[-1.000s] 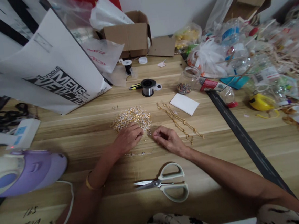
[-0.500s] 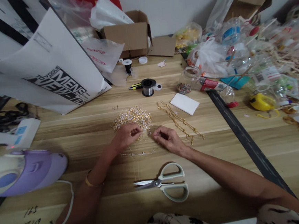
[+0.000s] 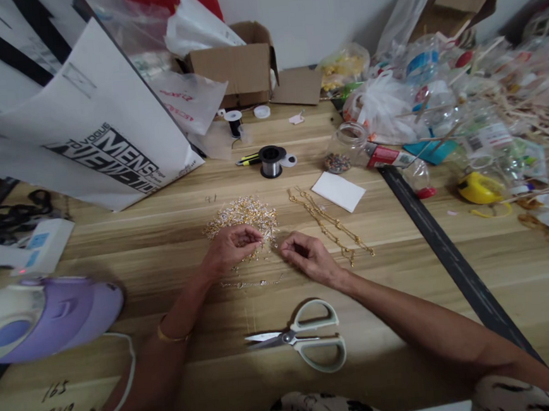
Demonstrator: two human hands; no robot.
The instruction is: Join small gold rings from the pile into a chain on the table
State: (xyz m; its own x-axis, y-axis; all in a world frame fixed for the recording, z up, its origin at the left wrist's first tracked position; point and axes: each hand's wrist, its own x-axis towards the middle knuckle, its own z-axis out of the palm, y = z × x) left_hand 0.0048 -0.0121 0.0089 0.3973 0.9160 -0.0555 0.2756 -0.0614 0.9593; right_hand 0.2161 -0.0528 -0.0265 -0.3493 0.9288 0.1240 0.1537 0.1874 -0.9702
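In the head view, a loose pile of tiny beads [image 3: 244, 213], gold and clear, glitters just above the middle of the frame. The left hand [image 3: 229, 248] rests at its lower edge, thumb and fingertips drawn together; the right hand [image 3: 311, 258], right of centre, also has thumb and forefinger meeting. Between them lies a speck of shiny bits, too small to tell whether either hand pinches one. A thin silvery chain [image 3: 247, 284] runs below the left hand, and knobbly gold chains [image 3: 324, 229] slant to the right. Lower centre, scissors [image 3: 289, 337] with pale looped handles lie partly open, blades leftward. Above the pile stands a black-rimmed spool [image 3: 271, 161] of grey wire.

The table [image 3: 406, 309] has streaked wood grain, crossed at right by a black strip [image 3: 444, 249]. A white printed bag [image 3: 119, 110] fills the upper left, a cardboard box [image 3: 232, 66] stands against the plain wall [image 3: 297, 14], and clear plastic bottles [image 3: 428, 67] crowd the upper right.

The purple appliance [image 3: 68, 310] is cut off at the left edge; the left hand hides some beads.
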